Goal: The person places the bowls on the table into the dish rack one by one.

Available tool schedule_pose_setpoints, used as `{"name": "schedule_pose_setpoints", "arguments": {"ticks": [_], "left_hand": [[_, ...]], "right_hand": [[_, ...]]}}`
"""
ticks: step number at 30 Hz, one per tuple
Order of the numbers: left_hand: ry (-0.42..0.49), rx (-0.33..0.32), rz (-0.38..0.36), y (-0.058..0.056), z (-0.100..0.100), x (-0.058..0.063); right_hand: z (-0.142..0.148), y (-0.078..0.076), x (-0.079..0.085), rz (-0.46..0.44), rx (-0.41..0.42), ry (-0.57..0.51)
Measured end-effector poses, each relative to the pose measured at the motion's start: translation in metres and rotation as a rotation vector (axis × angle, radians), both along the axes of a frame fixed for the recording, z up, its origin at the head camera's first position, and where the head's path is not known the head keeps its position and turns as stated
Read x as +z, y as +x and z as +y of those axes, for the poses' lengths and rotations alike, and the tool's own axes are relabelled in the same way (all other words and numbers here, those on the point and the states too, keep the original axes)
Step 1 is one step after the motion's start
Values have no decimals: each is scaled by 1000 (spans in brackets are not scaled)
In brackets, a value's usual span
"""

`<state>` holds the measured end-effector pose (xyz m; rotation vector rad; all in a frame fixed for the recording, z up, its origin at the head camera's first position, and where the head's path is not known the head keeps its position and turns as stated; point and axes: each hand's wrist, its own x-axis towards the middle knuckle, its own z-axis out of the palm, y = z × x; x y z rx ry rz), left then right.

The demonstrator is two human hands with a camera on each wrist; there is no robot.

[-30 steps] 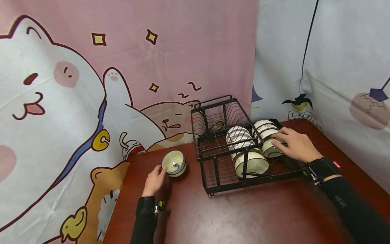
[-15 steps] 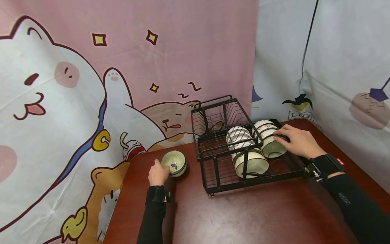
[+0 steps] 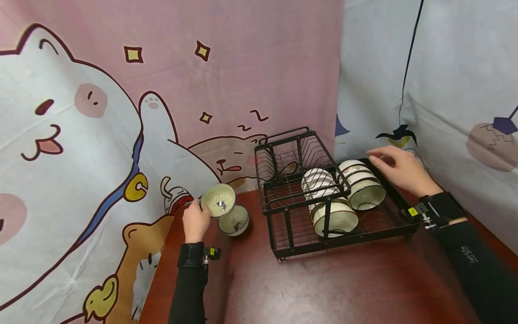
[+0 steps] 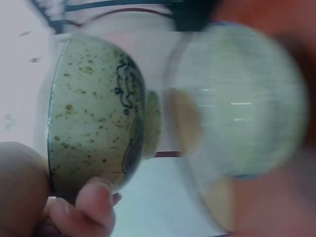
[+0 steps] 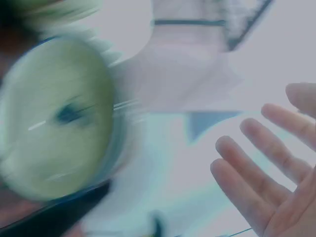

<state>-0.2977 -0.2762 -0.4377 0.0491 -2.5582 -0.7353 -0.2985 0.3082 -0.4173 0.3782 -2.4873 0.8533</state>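
Note:
My left hand [image 3: 196, 221] pinches the rim of a pale green bowl [image 3: 218, 200] with a blue motif inside, holding it raised and tilted. In the left wrist view, brown specks and a dark blue pattern cover this bowl's outside [image 4: 89, 108]. A matching bowl [image 3: 234, 221] stands on the table just below and to the right. My right hand [image 3: 400, 168] hovers with nothing in it, behind and right of the green bowl [image 3: 367, 194] at the front of the rack's right row. Extended, spread fingers [image 5: 252, 173] appear in the right wrist view, apart from that bowl.
A black wire dish rack [image 3: 299, 249] stands on the reddish-brown table [image 3: 307, 288]. Its left row of bowls [image 3: 335, 220] leans on edge, partly under the raised upper basket [image 3: 279, 144]. Printed cloth [image 3: 243, 81] hangs behind the table.
My left hand has lifted the upper of two nested bowls up and to the left, baring the lower one. My right hand has let go of the rack's front right bowl and risen away.

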Motion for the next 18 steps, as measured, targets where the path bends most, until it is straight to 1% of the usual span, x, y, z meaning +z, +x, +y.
{"name": "schedule_pose_setpoints", "arguments": {"ticks": [2, 4, 5, 7, 8, 10, 13, 15, 18], "left_hand": [[20, 23, 53, 4, 3, 28], [49, 42, 111, 7, 6, 53], [58, 46, 135, 8, 8, 64], [57, 48, 182, 9, 11, 78], [55, 47, 196, 9, 13, 83], [55, 35, 211, 10, 19, 89], [56, 13, 231, 10, 29, 90], [69, -16, 238, 11, 39, 90], [99, -74, 243, 13, 57, 95]], "right_hand": [[-1, -1, 21, -3, 2, -83], [-2, -4, 40, 3, -2, -133], [-2, -6, 47, 4, -4, -158], [-2, -9, 56, -14, 11, -224], [-3, -10, 59, -30, 28, -268], [-5, -11, 62, -68, 72, -364], [-13, -10, 67, -147, 159, -498], [-22, -7, 73, -186, 188, -525], [-42, -3, 87, -233, 217, -515]]}}
